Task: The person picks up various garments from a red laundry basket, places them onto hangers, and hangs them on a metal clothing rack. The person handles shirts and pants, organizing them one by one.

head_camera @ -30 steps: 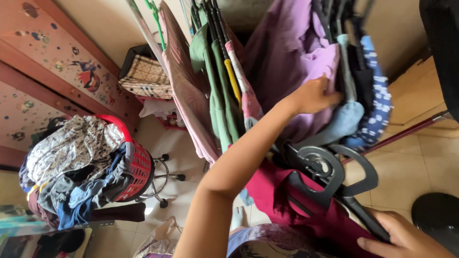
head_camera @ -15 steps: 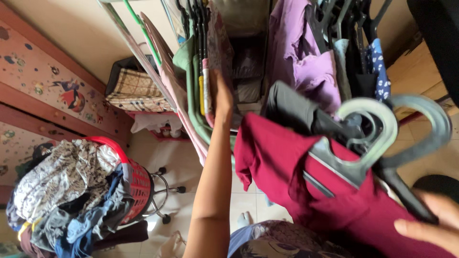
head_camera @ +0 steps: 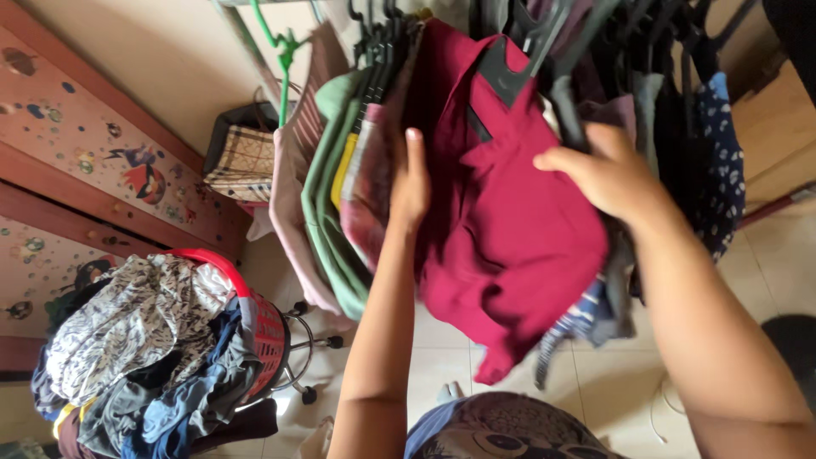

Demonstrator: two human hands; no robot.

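Maroon garment [head_camera: 501, 229], one, hangs on a dark grey hanger [head_camera: 510, 64] among crowded clothes on the rack, hem dropping toward the tiled floor [head_camera: 442, 374]. Two hands in view, both the person's own. Left hand [head_camera: 410, 183] lies flat, fingers straight and together, pressed against the garment's left edge where it meets a pink patterned piece [head_camera: 370, 187]; nothing gripped. Right hand [head_camera: 608, 174] rests on the garment's right side, fingers curled over the cloth and pressing it; whether cloth is pinched inside the curl, cannot tell. Left of the maroon piece: two green garments [head_camera: 327, 195] hanging side by side, one yellow strip [head_camera: 343, 170] between them and the patterned piece, then one pale pink garment [head_camera: 289, 212] at the outer edge. One green hook [head_camera: 285, 47] hangs from the rail above these. Right of the maroon piece: several dark hangers bunched, count unclear, plus one navy dotted garment [head_camera: 722, 161]. One blue-white striped piece [head_camera: 578, 319] peeks out under the right forearm. One red laundry basket [head_camera: 263, 331] on a wheeled stand sits lower left, heaped with mixed clothes [head_camera: 144, 340]. One checked woven bag [head_camera: 242, 161] stands by the wall behind it.
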